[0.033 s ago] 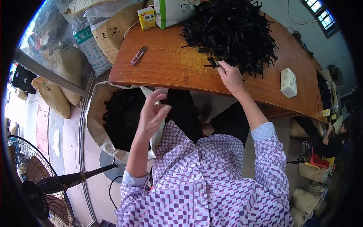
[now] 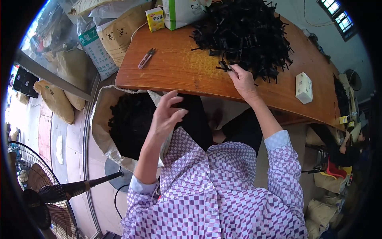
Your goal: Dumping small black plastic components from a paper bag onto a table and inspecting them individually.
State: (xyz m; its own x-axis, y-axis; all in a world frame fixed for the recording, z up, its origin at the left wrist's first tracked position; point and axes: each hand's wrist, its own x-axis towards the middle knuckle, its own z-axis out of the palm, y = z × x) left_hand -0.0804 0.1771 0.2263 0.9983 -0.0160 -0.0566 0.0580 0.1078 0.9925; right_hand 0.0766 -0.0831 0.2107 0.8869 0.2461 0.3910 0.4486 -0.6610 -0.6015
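My right hand (image 2: 244, 84) is closed in a pinch at the near edge of a big heap of black plastic pieces (image 2: 242, 36) on the wooden table. Between thumb and fingers it grips a small black plastic piece (image 2: 223, 66) with thin prongs; part of it is hidden by the fingers. My left hand (image 2: 166, 113) hangs in the air with fingers apart, holding nothing. Below and left of it is a white woven sack (image 2: 99, 135), its mouth wide, with many black pieces (image 2: 131, 123) inside.
On the wooden table (image 2: 175, 79) lie thread snips (image 2: 146, 59), a yellow box (image 2: 154, 19) and a white tissue pack (image 2: 303, 87). A standing fan (image 2: 43, 195) is at the lower left. Full sacks (image 2: 121, 38) lean behind the table. Another person (image 2: 350, 149) sits at the far right.
My left hand has moved a little to the right, away from the sack. The right hand stays almost in place with the black piece.
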